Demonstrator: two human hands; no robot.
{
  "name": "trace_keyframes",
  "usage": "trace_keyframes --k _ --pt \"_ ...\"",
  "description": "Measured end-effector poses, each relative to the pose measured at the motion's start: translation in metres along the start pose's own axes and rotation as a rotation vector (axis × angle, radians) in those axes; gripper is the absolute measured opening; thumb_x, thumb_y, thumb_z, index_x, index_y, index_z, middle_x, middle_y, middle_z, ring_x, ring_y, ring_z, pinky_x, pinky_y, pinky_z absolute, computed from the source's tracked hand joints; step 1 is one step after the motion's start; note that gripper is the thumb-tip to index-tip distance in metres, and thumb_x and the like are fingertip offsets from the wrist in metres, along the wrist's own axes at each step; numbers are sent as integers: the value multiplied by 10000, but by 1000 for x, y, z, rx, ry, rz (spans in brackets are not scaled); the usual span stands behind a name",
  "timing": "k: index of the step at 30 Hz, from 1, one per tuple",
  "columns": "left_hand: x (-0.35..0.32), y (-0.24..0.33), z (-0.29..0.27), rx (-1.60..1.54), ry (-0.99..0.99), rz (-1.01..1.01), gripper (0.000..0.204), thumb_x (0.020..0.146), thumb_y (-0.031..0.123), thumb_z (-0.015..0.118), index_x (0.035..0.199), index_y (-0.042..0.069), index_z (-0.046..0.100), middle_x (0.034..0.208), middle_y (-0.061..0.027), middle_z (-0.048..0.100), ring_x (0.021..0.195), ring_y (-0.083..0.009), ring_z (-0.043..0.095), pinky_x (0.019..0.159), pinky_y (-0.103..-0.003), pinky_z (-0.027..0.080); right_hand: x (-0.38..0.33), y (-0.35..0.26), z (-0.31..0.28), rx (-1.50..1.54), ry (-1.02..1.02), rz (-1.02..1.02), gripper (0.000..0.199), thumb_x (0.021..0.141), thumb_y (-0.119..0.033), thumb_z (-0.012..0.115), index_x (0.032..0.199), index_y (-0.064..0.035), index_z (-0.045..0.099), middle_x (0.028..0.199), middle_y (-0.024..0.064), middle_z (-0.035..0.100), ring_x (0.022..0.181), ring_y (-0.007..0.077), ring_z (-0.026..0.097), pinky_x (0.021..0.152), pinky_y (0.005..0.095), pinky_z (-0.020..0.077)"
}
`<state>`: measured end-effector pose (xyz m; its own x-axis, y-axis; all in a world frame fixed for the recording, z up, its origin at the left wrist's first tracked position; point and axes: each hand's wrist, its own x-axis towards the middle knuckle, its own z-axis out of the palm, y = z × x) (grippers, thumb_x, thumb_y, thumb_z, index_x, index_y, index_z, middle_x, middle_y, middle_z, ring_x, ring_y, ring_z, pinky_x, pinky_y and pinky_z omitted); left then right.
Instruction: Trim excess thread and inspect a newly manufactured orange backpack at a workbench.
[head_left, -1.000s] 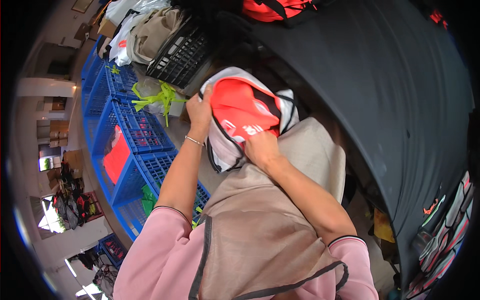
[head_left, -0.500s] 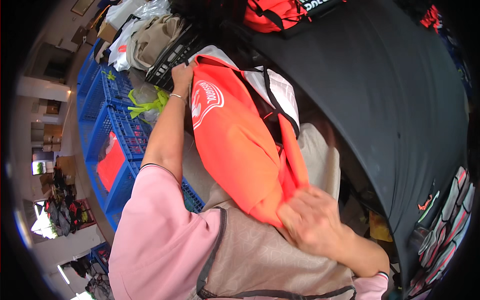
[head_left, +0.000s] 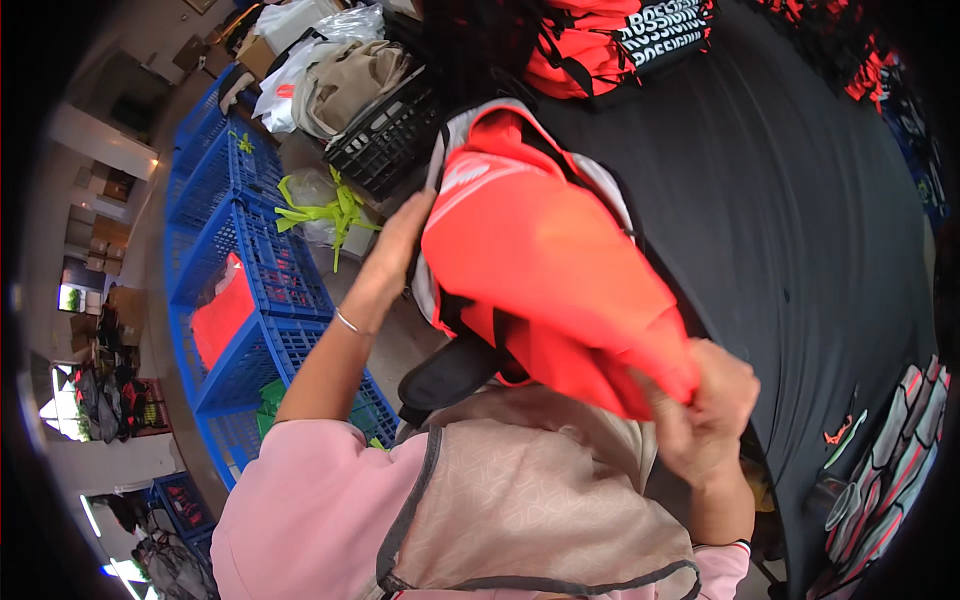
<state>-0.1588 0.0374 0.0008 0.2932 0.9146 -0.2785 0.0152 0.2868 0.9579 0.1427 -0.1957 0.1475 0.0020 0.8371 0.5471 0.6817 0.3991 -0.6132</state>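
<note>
An orange-red backpack [head_left: 560, 260] with pale grey lining and black trim is held up in front of me, tilted. My left hand [head_left: 402, 240] is at its left edge, with the fingertips partly hidden against the pale fabric. At the lower right end, my right hand [head_left: 708, 405] is closed on a bunched part of the orange-red cloth, slightly blurred. A black padded strap [head_left: 450, 378] hangs below the backpack, close to my apron [head_left: 530, 490].
Blue plastic crates [head_left: 255, 260] stand on the left, one with orange-red cloth in it. Behind them is a black crate [head_left: 385, 135] heaped with beige fabric. Finished-looking red bags [head_left: 590, 60] lie on the black-covered table [head_left: 770, 200]; grey striped pieces [head_left: 890, 460] are stacked at right.
The backpack has swung to the right and turned, and its black strap now shows below. My right hand has moved right and up with the cloth; my left hand has slid lower along the edge.
</note>
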Motion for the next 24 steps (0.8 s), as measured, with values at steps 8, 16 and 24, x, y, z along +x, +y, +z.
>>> trace_keyframes --k 8,16,24 --pt "33 -14 14 317 210 57 804 912 532 592 1456 -35 421 1366 -278 554 1276 -339 549 1043 -358 421 -21 -26 41 86 -152 -172 284 561 -77 767 705 -26 528 623 100 506 523 289 538 492 374 410" --pt "102 -75 -5 1305 289 369 400 994 370 491 904 50 713 893 -216 703 873 -425 681 748 -496 550 -45 -43 25 -100 -217 -138 240 609 -119 750 721 -48 550 643 40 499 575 193 550 525 313 414" --pt "107 -88 -81 1200 608 282 315 981 295 533 949 38 712 896 -232 703 843 -407 692 752 -513 535 -92 -44 -12 -53 -253 1 242 600 -119 755 723 -46 560 652 40 502 575 210 545 530 317 422"
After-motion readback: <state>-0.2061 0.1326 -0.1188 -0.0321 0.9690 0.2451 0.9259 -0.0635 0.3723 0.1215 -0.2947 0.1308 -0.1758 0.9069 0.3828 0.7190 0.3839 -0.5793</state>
